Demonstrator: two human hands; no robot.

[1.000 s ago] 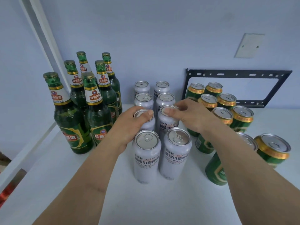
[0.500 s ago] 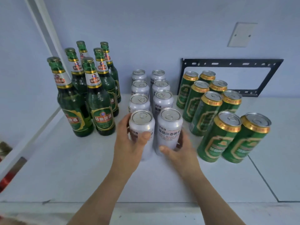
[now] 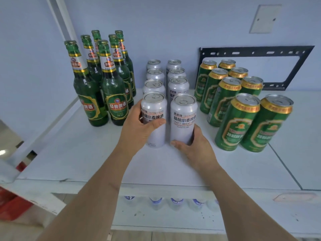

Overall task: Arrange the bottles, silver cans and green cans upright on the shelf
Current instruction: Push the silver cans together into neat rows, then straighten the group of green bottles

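A person's left hand (image 3: 139,126) wraps the front-left silver can (image 3: 153,119) while the right hand (image 3: 194,146) clasps the front-right silver can (image 3: 183,119), both upright on the white shelf (image 3: 78,153). Packed close together, either could knock over the cans behind if pushed sharply.

The 2 rear bottles (image 3: 97,38) show only necks; blurred bottle caps (image 3: 176,201) sit below the shelf (image 3: 83,153).
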